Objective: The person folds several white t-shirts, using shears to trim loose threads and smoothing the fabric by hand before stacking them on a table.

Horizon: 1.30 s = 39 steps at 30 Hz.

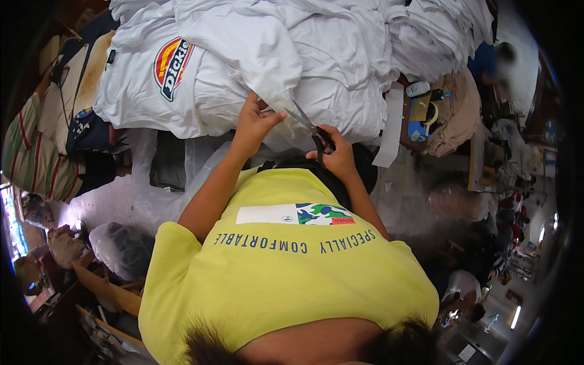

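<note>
Scissors [314,129] with black handles and slim grey metal blades sit in the curled right hand [342,160], slightly parted blades pointing far and left toward the rumpled white cloth shirt [261,52], near edge pinched by the left hand [252,126].

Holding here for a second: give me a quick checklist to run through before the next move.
1. Right hand on scissors: ok, fingers at the black handles.
2. Blades open: ok, visibly spread.
3. Left hand at the white shirt: ok, by its lower edge; how firmly it grips, cannot tell.
4. Left thumb clear of the blades: not ok, its tip looks close to theirs.
5. Printed emblem clear of the blades: ok, well to their left.
</note>
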Each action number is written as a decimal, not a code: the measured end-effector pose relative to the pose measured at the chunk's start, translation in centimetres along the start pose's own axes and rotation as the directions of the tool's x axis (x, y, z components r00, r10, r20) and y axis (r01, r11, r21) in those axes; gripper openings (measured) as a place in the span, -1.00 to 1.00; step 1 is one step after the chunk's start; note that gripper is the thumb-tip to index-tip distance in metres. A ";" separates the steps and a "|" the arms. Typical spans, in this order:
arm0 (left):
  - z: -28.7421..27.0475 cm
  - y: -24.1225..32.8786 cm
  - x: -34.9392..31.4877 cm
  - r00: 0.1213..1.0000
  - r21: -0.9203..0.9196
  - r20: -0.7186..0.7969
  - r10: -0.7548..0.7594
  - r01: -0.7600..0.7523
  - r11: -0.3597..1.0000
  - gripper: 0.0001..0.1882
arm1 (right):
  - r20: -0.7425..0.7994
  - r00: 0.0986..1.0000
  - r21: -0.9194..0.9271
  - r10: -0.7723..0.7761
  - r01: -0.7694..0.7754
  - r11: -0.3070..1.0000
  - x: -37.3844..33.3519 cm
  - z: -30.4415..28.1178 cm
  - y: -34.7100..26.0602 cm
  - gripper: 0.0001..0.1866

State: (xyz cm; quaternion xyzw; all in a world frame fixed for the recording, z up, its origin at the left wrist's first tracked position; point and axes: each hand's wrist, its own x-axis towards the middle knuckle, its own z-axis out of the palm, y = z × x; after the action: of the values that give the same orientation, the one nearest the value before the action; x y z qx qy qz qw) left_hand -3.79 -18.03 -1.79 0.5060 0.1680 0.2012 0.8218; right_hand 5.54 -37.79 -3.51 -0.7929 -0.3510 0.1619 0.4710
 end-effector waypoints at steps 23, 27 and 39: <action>-0.6 0.3 0.5 1.000 -0.060 0.005 0.031 -0.031 0.998 -0.29 | -0.018 0.994 -0.177 -0.106 0.101 0.979 1.5 0.6 -2.4 -0.38; -0.6 0.4 0.6 1.000 -0.034 0.016 0.018 -0.018 0.999 -0.28 | 0.004 0.994 -0.170 -0.106 0.105 0.980 2.8 0.8 -2.9 -0.35; -0.8 0.7 1.4 0.998 -0.113 -0.030 0.060 -0.063 0.992 -0.17 | 0.009 0.999 -0.223 -0.041 0.042 0.974 2.3 0.8 -1.9 -0.33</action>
State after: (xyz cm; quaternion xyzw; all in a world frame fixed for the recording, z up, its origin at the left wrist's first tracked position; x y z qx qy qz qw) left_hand -3.05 -16.42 -1.66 0.4606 0.1515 0.2425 0.8403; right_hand 5.91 -35.05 -2.11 -0.8329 -0.3846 0.1131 0.3815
